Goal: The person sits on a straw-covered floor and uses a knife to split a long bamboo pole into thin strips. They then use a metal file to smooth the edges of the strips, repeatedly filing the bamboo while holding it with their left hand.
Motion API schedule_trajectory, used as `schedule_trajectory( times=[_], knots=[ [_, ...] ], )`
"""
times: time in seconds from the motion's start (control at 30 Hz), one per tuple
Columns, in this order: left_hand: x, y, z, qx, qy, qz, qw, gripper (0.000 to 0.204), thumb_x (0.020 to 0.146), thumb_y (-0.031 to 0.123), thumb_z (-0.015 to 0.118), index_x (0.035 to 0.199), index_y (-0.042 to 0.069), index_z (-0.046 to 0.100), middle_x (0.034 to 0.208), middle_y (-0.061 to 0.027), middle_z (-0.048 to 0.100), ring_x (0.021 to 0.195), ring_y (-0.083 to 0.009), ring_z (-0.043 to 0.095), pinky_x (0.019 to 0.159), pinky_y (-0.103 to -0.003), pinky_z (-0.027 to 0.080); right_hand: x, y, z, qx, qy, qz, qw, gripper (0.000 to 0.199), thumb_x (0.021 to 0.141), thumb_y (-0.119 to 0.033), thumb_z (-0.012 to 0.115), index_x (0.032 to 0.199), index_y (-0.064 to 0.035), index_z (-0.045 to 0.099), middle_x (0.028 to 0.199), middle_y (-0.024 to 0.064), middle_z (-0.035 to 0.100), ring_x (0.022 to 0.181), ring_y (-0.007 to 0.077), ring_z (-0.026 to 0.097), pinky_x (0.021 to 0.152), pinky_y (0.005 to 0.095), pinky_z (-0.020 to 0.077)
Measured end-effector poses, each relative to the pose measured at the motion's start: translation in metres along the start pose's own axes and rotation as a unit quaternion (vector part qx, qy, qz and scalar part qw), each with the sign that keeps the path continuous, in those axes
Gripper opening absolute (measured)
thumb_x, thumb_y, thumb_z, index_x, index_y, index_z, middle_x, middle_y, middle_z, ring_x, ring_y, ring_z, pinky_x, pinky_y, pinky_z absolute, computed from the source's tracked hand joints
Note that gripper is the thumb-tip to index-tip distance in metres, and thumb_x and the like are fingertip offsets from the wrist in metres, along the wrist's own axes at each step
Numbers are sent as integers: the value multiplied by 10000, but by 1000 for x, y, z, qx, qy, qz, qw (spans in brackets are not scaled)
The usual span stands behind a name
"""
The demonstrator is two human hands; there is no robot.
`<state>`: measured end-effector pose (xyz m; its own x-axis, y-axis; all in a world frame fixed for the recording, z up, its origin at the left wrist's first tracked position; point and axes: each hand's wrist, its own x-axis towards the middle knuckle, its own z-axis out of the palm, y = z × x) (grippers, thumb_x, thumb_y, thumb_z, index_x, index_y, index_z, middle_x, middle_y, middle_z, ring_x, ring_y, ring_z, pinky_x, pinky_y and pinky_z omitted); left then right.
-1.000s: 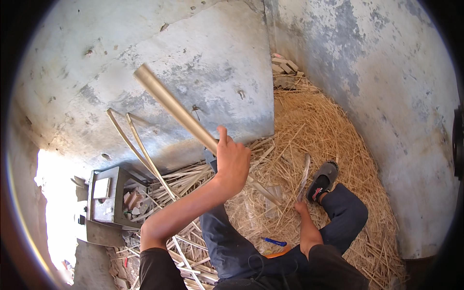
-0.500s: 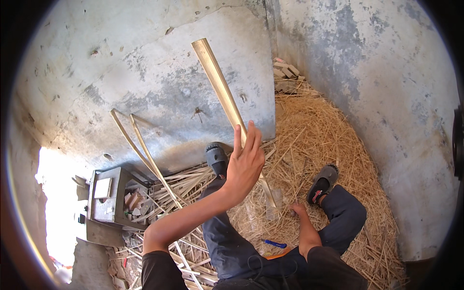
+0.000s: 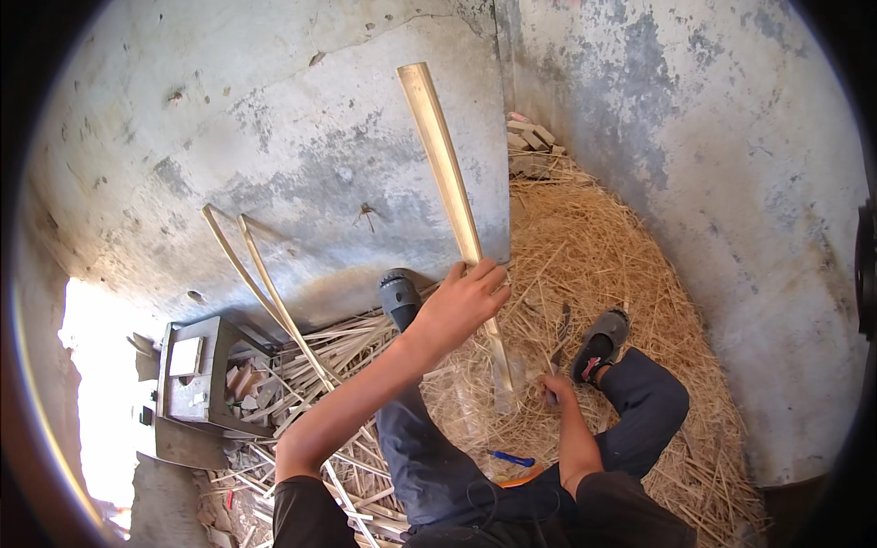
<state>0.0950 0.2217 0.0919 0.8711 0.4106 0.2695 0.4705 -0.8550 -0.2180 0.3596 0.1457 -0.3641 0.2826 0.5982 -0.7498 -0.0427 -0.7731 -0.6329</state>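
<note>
My left hand (image 3: 468, 300) is closed round a long split bamboo piece (image 3: 442, 160), gripping it below its middle. The piece stands nearly upright, its wide end up in front of the wall. Its lower end reaches down to a pale, see-through patch (image 3: 513, 379) on the floor between my legs. Low on the right, my right hand (image 3: 560, 391) is closed on a knife (image 3: 561, 336) with a dark blade that points away from me. The blade is apart from the bamboo. A blue utility knife (image 3: 512, 458) lies on the shavings close to me, beside an orange object (image 3: 523, 477).
A heap of bamboo shavings (image 3: 603, 247) covers the floor at the right. Split strips (image 3: 306, 384) lie at the left, and two long bent strips (image 3: 265, 285) lean on the wall. A wooden cabinet (image 3: 206, 370) holds broken pieces. Bricks (image 3: 530, 146) are stacked in the far corner.
The bamboo has become more upright, its top moving right, and my left hand has lowered slightly along with it. The knife blade at my right hand now shows, pointing away from me.
</note>
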Motion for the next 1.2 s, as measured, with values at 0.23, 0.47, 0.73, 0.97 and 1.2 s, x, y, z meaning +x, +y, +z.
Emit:
schedule_trajectory(
  times=[0.23, 0.47, 0.73, 0.97, 1.2],
  knots=[
    [-4, -6, 13, -173, 150, -33, 973, 136, 897, 98, 635, 1024, 52, 645, 1158, -130, 503, 1189, -291, 522, 1003, -376, 469, -50, -70, -22, -144, 64, -69, 985, 317, 867, -218, 715, 1020, 59, 698, 939, 216, 730, 792, 318, 722, 762, 486, 569],
    [4, 2, 53, -340, 267, -148, 890, 364, 860, -41, 675, 1167, 26, 491, 1097, -88, 413, 1018, -221, 486, 993, -353, 477, -50, -113, -70, -494, 28, -25, 869, 448, 845, -397, 729, 973, 31, 757, 1163, 244, 688, 987, 411, 665, 786, 606, 498],
    [20, 2, 38, -651, 309, -181, 670, 666, 789, -149, 563, 1403, 66, 421, 1237, -78, 438, 1112, -160, 500, 966, -340, 474, -143, -190, -112, -464, -19, -83, 882, 309, 765, -343, 785, 810, -43, 728, 742, 134, 690, 594, 235, 620, 521, 459, 464],
    [21, -7, 28, -732, 181, -136, 643, 388, 889, -55, 425, 1215, 51, 607, 1023, -49, 631, 1023, -137, 588, 927, -290, 457, -140, -244, -98, -460, -28, -112, 880, 281, 775, -177, 763, 1017, -34, 750, 760, 126, 740, 670, 220, 708, 602, 350, 561],
    [14, -4, 29, -744, 171, -128, 632, 299, 890, 0, 426, 1140, 56, 581, 846, -25, 583, 841, -141, 557, 871, -338, 467, -109, -224, -33, -517, -37, -198, 832, 1004, 724, -16, 720, 1596, -122, 233, 1010, 302, 687, 685, 287, 712, 530, 368, 551]
  ],
)
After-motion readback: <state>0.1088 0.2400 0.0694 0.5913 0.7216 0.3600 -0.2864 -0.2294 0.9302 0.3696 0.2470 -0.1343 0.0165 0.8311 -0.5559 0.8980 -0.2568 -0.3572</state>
